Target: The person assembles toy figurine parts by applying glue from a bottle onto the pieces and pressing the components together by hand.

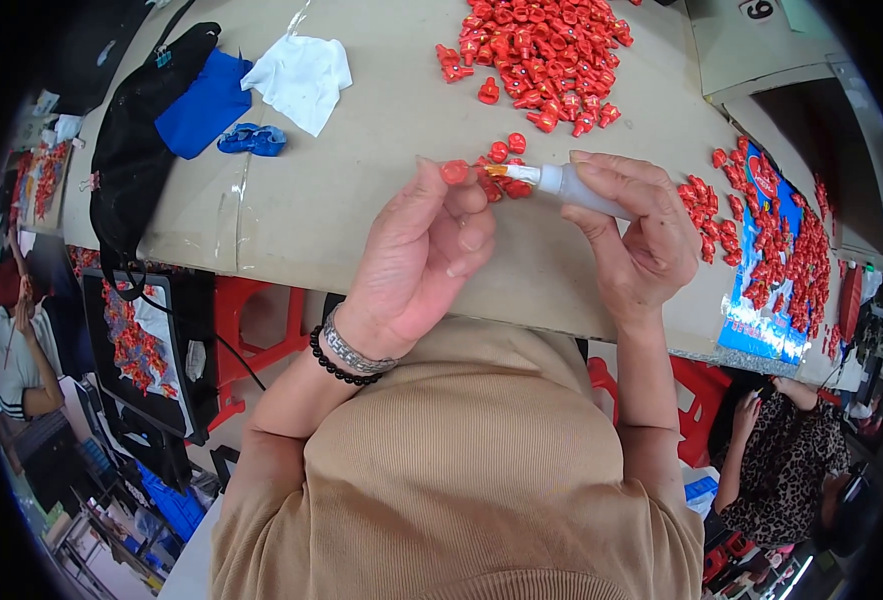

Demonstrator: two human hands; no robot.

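Observation:
Between thumb and fingertips, my left hand (pixel 412 245) pinches a small round red plastic piece (pixel 454 172). A white squeeze bottle (pixel 594 193) lies in the closed fingers of my right hand (pixel 650 235). It is tilted almost level, and its narrow nozzle (pixel 524 173), stained orange near the tip, points left at the red piece. From this view I cannot tell whether the tip touches the piece. Just beyond the nozzle, several loose round red pieces (pixel 500 152) rest on the beige table (pixel 362 160), partly hidden by the nozzle and my left fingers.
A big heap of red figure parts (pixel 552 65) covers the far middle. More red parts lie around a blue printed sheet (pixel 762 335) at right. Far left are a white cloth (pixel 302 80), blue cloth (pixel 205 105) and black bag (pixel 132 150). Other people sit at both sides.

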